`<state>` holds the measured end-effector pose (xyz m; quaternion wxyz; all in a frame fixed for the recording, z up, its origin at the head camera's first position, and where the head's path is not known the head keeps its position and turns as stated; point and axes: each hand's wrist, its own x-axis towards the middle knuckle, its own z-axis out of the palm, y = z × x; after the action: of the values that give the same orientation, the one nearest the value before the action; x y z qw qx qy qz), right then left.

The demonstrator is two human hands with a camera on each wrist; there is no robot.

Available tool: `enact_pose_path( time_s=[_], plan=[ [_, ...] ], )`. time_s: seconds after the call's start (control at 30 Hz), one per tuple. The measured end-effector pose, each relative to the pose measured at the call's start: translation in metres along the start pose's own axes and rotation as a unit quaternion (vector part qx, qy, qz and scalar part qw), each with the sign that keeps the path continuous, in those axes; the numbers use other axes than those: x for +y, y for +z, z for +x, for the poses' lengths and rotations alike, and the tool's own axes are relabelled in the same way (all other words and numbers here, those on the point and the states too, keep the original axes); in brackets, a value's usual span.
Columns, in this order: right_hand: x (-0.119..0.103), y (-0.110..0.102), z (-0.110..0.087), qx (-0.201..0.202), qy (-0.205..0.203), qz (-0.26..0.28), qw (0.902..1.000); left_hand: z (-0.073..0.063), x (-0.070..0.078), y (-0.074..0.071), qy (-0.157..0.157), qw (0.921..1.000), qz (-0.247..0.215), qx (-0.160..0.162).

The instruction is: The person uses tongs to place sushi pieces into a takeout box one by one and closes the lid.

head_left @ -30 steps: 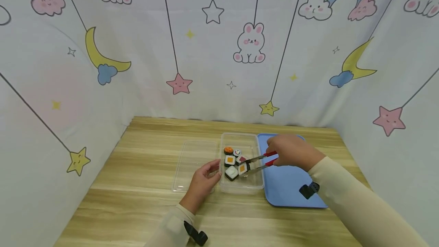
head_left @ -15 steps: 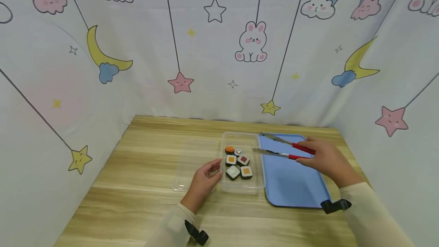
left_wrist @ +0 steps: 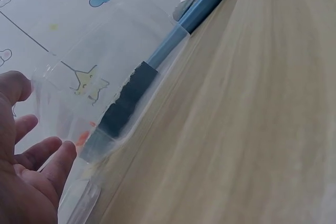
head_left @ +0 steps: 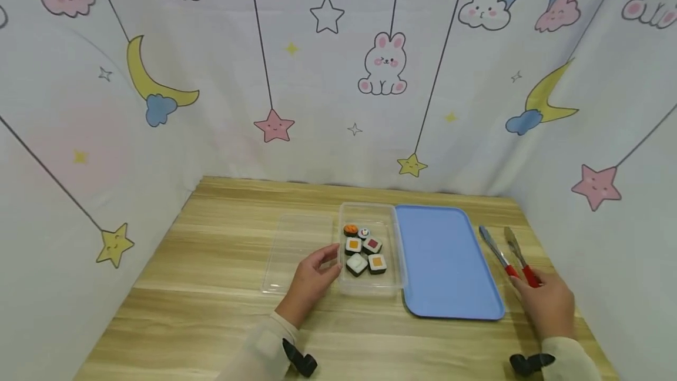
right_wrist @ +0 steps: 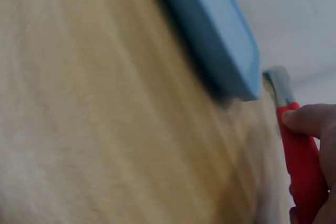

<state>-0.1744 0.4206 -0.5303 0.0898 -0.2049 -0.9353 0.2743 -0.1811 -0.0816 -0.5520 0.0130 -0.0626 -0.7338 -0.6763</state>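
Note:
My left hand [head_left: 312, 278] stays by the left wall of a clear plastic box [head_left: 394, 251], fingers relaxed and fingertips at its edge. Inside the box sit several toy sushi pieces: orange-topped [head_left: 351, 230], small round [head_left: 364, 233], orange-centred [head_left: 354, 244], red-centred [head_left: 372, 244], white-topped [head_left: 357, 264] and another orange-centred piece [head_left: 377, 263]. At the right, my right hand [head_left: 550, 304] grips the red handles of metal tongs [head_left: 530, 277], whose arms are spread with nothing between them. The right wrist view shows the thumb on one red handle [right_wrist: 302, 161].
A blue tray [head_left: 444, 263] lies against the box's right side, with nothing on it. Left of the box is a clear lid [head_left: 296, 240], partly behind my left hand. Patterned curtains [head_left: 307, 87] enclose the wooden table [head_left: 222, 251] at the back and sides.
The tongs released the lower-right orange-centred sushi in the box. My right hand then carried them rightward across the tray to the table's right side. My left hand stayed put.

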Motion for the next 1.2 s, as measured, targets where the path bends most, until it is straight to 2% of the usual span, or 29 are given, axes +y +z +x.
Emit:
enact_pose_path(
  time_s=[0.23, 0.37, 0.47, 0.53, 0.6, 0.67, 0.77, 0.83, 0.9, 1.0, 1.1, 1.2],
  plan=[
    [0.008, 0.016, -0.002, 0.015, -0.033, -0.008, 0.9993, 0.000, 0.002, -0.009, 0.007, 0.9999, 0.009, 0.005],
    [-0.001, 0.015, -0.009, 0.033, -0.053, -0.034, 0.9975, 0.001, 0.010, -0.031, 0.010, 0.9989, 0.013, 0.045],
    [-0.033, 0.014, -0.027, 0.087, -0.096, 0.012, 0.9915, 0.004, 0.016, -0.057, 0.013, 0.9964, 0.013, 0.082],
    [-0.068, 0.014, -0.044, 0.120, -0.139, 0.068, 0.9806, 0.006, 0.018, -0.075, 0.009, 0.9946, 0.026, 0.100],
    [-0.108, 0.018, -0.063, 0.141, -0.205, 0.122, 0.9609, 0.008, 0.018, -0.089, -0.004, 0.9923, 0.063, 0.106],
    [-0.148, 0.025, -0.082, 0.139, -0.273, 0.154, 0.9394, 0.011, 0.016, -0.101, -0.025, 0.9885, 0.110, 0.101],
    [-0.205, 0.045, -0.114, 0.093, -0.350, 0.187, 0.9132, 0.015, 0.011, -0.114, -0.054, 0.9818, 0.159, 0.088],
    [-0.239, 0.061, -0.137, 0.040, -0.379, 0.199, 0.9030, 0.016, 0.008, -0.119, -0.067, 0.9795, 0.170, 0.085],
    [-0.267, 0.077, -0.158, -0.029, -0.385, 0.197, 0.9013, 0.017, 0.004, -0.121, -0.075, 0.9797, 0.167, 0.082],
    [-0.299, 0.102, -0.182, -0.150, -0.365, 0.186, 0.8999, 0.018, 0.000, -0.121, -0.083, 0.9804, 0.159, 0.081],
    [-0.321, 0.127, -0.196, -0.256, -0.321, 0.171, 0.8958, 0.018, -0.004, -0.121, -0.087, 0.9807, 0.153, 0.084],
    [-0.332, 0.154, -0.201, -0.317, -0.267, 0.170, 0.8940, 0.018, -0.006, -0.122, -0.090, 0.9793, 0.158, 0.089]
  ],
)
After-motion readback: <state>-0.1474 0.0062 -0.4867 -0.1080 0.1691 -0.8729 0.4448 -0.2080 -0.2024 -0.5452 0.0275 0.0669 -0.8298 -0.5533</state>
